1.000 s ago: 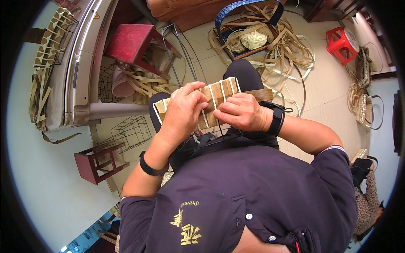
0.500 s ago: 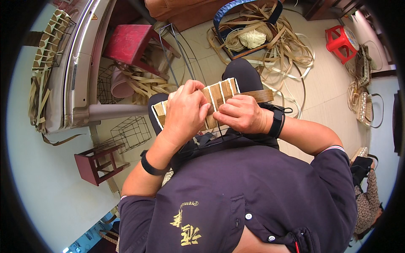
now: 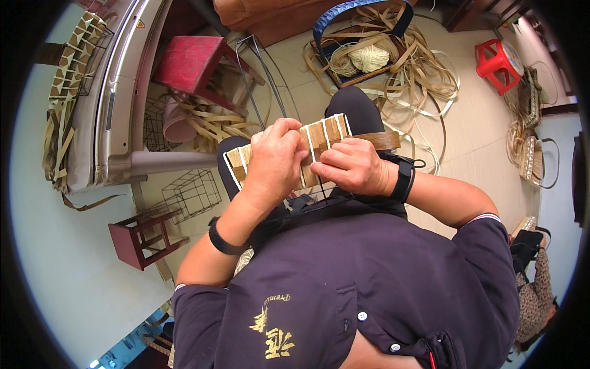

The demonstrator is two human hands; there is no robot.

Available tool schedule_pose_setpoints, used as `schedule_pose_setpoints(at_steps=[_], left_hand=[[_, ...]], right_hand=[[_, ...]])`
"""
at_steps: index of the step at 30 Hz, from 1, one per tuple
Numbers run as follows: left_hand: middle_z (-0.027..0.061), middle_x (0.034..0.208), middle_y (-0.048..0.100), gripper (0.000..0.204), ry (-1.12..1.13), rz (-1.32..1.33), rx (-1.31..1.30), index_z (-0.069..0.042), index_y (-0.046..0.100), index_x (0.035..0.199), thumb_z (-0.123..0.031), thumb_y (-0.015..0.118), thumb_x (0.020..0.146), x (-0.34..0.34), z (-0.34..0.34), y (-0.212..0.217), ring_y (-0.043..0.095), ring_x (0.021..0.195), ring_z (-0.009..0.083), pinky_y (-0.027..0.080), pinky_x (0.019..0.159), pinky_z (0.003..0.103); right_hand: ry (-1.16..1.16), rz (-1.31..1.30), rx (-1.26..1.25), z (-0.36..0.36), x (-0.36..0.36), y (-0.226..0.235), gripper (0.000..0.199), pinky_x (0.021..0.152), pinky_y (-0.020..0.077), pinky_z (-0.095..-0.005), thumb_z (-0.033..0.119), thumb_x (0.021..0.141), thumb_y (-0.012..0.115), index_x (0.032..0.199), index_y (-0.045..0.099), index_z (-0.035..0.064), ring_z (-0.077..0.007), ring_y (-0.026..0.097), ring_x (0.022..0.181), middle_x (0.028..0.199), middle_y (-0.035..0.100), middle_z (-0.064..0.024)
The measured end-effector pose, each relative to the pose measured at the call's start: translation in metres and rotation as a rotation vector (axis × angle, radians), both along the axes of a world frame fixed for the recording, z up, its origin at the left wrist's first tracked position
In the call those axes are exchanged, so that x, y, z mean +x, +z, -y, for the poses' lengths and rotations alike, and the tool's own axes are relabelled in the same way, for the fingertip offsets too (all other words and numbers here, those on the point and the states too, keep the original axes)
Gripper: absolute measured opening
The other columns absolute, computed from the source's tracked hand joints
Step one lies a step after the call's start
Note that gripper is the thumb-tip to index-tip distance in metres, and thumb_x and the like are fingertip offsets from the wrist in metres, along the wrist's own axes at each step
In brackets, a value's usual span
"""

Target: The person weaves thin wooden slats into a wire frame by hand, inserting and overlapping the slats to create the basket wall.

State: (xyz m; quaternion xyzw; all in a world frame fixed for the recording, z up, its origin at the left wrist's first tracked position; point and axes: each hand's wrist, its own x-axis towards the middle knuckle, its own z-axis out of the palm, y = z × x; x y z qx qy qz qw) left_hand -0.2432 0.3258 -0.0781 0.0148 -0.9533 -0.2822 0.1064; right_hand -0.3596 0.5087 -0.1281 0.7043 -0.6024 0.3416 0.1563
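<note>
A narrow woven panel (image 3: 318,135) of flat brown strips, crossed by white cords, lies across my thighs and is tilted up to the right. My left hand (image 3: 276,154) lies over its middle, fingers bent down and gripping it; the palm hides part of the weave. Against the panel's right part, my right hand (image 3: 353,165) is closed, thumb and forefinger pinched at a white cord line. Exactly what those fingertips hold is hidden. A looped flat brown strip (image 3: 387,141) sticks out from behind my right hand. Dark thin wires show below the panel.
Ahead on the floor are a blue-handled basket (image 3: 319,24), a cream yarn ball (image 3: 369,58) and tangled strips (image 3: 424,67). A red stool (image 3: 499,64) stands far right. To the left are a pink-red stool (image 3: 187,61), a wire frame (image 3: 190,190) and a small maroon stool (image 3: 132,240).
My left hand has shifted slightly right, its fingers curling more over the panel. My right hand keeps its pinch in nearly the same place.
</note>
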Motion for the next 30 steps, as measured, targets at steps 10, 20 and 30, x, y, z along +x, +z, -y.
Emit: schedule_pose_setpoints(at_steps=[10,20,30], left_hand=[[0.0098,0.111,0.066,0.012,0.083,-0.043,-0.04,-0.004,0.062,0.085,-0.005,0.074,0.083,0.002,-0.006,-0.002,0.064,0.094,0.0343,0.047,0.086,0.044],[0.01,0.11,0.068,0.014,0.067,-0.045,0.004,-0.003,0.062,0.084,-0.004,0.076,0.082,-0.002,-0.006,0.002,0.065,0.088,0.0337,0.049,0.083,0.042],[0.0102,0.112,0.07,0.015,0.054,-0.039,0.008,-0.004,0.064,0.088,-0.001,0.076,0.081,-0.001,-0.002,0.002,0.067,0.091,0.0351,0.052,0.084,0.043]], right_hand=[[-0.441,0.076,0.176,-0.032,-0.036,0.062,0.017,0.073,0.0504,-0.0389,0.02,0.081,0.078,0.092,0.069,0.0089,-0.028,0.063,0.081,0.088,0.064,-0.0061],[-0.275,1.013,0.656,-0.047,-0.063,0.038,0.024,0.059,0.0487,-0.0354,0.02,0.09,0.075,0.085,0.074,-0.0029,-0.02,0.063,0.059,0.064,0.065,-0.0127],[-0.214,1.043,0.811,-0.031,-0.068,0.045,0.022,0.061,0.0474,-0.0333,0.019,0.092,0.073,0.085,0.072,-0.002,-0.0127,0.057,0.061,0.063,0.061,-0.0069]])
